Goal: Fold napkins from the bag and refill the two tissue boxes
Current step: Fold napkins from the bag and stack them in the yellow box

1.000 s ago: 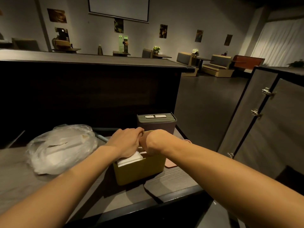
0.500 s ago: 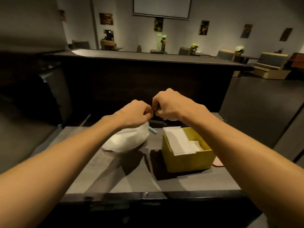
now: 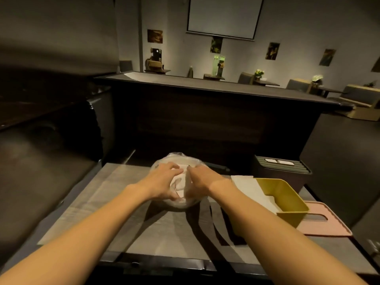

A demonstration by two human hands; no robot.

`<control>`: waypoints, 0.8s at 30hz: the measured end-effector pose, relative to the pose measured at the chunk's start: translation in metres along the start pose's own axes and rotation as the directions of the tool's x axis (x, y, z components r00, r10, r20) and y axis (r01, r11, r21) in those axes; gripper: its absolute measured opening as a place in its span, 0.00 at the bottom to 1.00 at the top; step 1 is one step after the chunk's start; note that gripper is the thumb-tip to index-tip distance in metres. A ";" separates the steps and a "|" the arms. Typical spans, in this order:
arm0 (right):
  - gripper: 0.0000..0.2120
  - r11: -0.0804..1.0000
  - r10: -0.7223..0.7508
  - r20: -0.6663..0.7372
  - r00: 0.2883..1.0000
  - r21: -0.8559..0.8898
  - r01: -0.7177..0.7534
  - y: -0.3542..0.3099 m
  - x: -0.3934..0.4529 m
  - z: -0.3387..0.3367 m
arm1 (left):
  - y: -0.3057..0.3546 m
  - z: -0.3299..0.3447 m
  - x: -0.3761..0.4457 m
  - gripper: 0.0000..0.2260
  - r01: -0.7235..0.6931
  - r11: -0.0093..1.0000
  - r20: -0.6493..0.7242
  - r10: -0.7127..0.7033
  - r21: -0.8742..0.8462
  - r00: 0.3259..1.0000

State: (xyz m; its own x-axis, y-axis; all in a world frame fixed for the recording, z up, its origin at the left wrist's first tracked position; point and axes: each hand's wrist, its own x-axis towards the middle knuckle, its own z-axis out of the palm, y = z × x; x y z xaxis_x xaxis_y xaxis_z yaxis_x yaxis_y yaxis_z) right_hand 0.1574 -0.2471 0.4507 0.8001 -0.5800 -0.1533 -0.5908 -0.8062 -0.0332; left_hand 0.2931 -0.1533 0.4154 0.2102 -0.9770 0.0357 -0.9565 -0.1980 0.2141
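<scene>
Clear, crinkled plastic bag of white napkins (image 3: 178, 183) sits in the middle of the grey wood-grain table (image 3: 86, 204), toward its far edge. In the head view both hands are on it: the left hand (image 3: 162, 183) has its fingers spread and curled over the bag's left side, and the right hand (image 3: 198, 182) is curled at the bag's mouth. Both seem to be gripping film or napkin, but whether the right fingers pinch a sheet or only the plastic I cannot tell.

To the right stands the open mustard-yellow plastic tissue box (image 3: 286, 201) with folded white napkins (image 3: 249, 187) inside, its pink flat lid (image 3: 327, 220) lying on the table just behind it. Further back is the dark brown tissue box with a ribbed green slotted lid (image 3: 282, 167), closed.

The napkins should be very light, soft and easily creased or torn; the film looks slippery and will slide or lift with a pull. Best to pin the bag with one hand and draw a napkin out by a corner.

Bare table lies near and left of the bag for folding. A dark counter wall (image 3: 216, 124) rises right behind it, the yellow box stands near the right arm, and the near table edge is by the forearms.
</scene>
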 end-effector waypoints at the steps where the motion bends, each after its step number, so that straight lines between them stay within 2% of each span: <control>1: 0.36 1.000 -0.012 0.021 1.000 0.028 0.012 0.003 -0.002 0.004 | 0.000 0.005 0.001 0.47 -0.002 1.000 0.020 0.002 -0.001 1.000; 3: 0.40 0.998 -0.068 0.005 0.998 0.014 0.068 0.004 -0.005 0.012 | -0.002 0.013 0.002 0.53 0.005 1.000 0.064 -0.003 -0.027 0.998; 6: 0.35 0.993 -0.116 -0.135 0.984 -0.054 0.110 0.005 -0.003 0.020 | -0.005 0.020 0.000 0.56 0.037 0.993 0.081 -0.028 -0.111 0.996; 9: 0.27 0.986 -0.160 -0.220 0.962 -0.078 0.147 0.006 0.002 0.021 | -0.008 0.021 -0.003 0.55 0.045 0.988 0.044 -0.039 -0.149 0.998; 12: 0.17 0.986 -0.166 -0.244 0.956 -0.055 0.157 0.005 0.003 0.020 | -0.011 0.023 -0.004 0.53 0.044 0.987 0.007 -0.043 -0.155 0.999; 16: 0.13 0.986 -0.163 -0.289 0.943 -0.071 0.149 0.005 0.002 0.025 | -0.010 0.025 -0.009 0.50 0.057 0.979 -0.027 -0.063 -0.196 0.998; 20: 0.20 0.977 -0.210 -0.471 0.857 -0.067 0.202 0.006 -0.001 0.032 | -0.002 0.024 -0.015 0.41 0.055 0.927 -0.200 -0.138 -0.372 0.970; 24: 0.21 0.955 -0.235 -0.642 0.730 -0.014 0.296 0.003 -0.007 0.027 | 0.005 0.015 -0.020 0.29 -0.056 0.854 -0.348 -0.150 -0.517 0.925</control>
State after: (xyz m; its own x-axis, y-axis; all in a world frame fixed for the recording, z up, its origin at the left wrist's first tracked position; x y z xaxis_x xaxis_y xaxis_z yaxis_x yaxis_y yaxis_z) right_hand 0.1475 -0.2423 0.4253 0.7897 -0.3091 0.5299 -0.3265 -0.9431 -0.0636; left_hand 0.2808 -0.1361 0.4016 0.4086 -0.8467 0.3408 -0.7243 -0.0735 0.6856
